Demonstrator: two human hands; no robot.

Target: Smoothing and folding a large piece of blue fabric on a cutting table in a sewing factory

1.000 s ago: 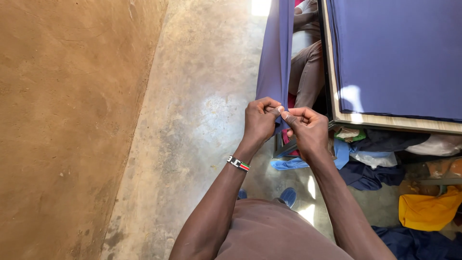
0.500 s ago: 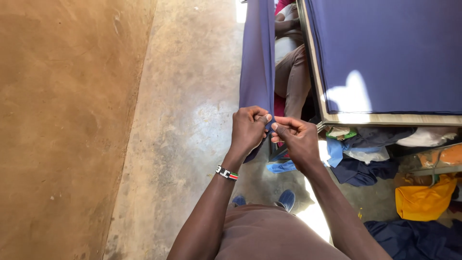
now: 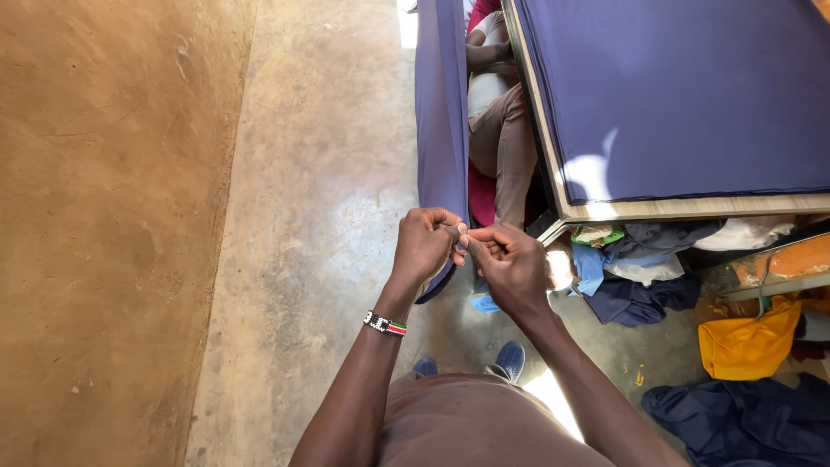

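while both hands pinch the hanging blue cloth, a seated person sits behind it.

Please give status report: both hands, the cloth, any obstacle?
Left hand and right hand pinch the hanging blue cloth edge, fingertips meeting. Cloth hangs beside table. Nothing between hands.

Left of where the grip met stood a rough ochre wall, and beside it ran a bare concrete floor, sunlit in patches. To the right stood a wooden-edged table draped in blue cloth, with heaped clothes and a yellow bag below it.
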